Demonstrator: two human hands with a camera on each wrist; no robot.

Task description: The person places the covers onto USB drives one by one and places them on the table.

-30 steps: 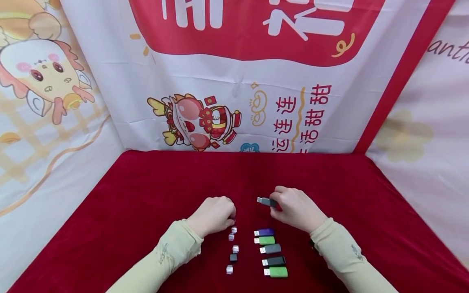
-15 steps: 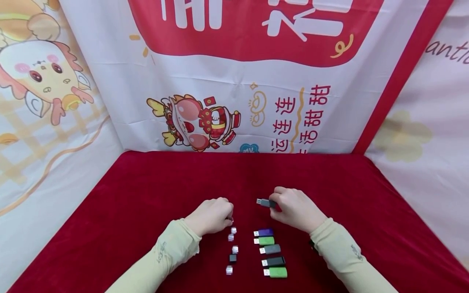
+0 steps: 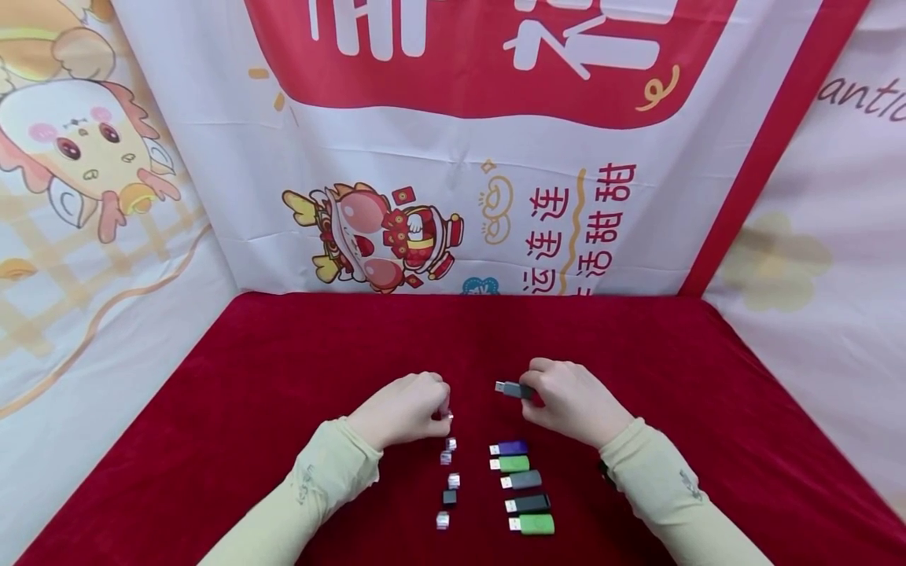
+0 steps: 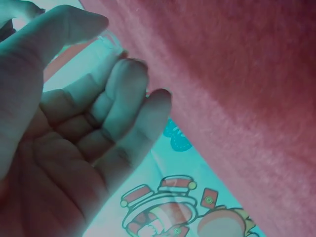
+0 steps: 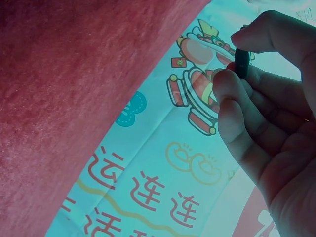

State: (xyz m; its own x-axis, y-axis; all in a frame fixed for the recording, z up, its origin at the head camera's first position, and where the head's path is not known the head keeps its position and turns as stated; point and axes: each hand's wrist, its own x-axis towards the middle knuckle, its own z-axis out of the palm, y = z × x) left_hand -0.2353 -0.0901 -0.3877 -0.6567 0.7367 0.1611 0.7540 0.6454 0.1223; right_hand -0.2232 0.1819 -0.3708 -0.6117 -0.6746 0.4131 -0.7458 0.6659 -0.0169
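Observation:
My right hand (image 3: pixel 569 397) pinches a grey USB flash drive (image 3: pixel 513 389) between thumb and fingers, its metal plug pointing left. In the right wrist view the drive (image 5: pixel 242 61) shows dark and end-on at the fingertips. Opposite it, my left hand (image 3: pixel 406 409) pinches a small clear cap (image 4: pixel 111 40) between thumb and index finger. Most of that cap is hidden by the fingers in the head view. A gap separates the cap from the plug. Below the left hand runs a column of small caps, several clear ones (image 3: pixel 454 480) and a black cap (image 3: pixel 449 497).
Below the right hand several USB drives lie in a column, plugs to the left: purple (image 3: pixel 511 448), green (image 3: pixel 513 464), grey (image 3: pixel 524 480), black (image 3: pixel 529 504) and another green (image 3: pixel 535 524). A red cloth (image 3: pixel 318 346) covers the table. Printed white fabric (image 3: pixel 396 141) hangs behind and at both sides.
My left hand has tilted and moved slightly up and away, so the clear cap shows a little at its fingertips. The right hand with the grey drive is almost still.

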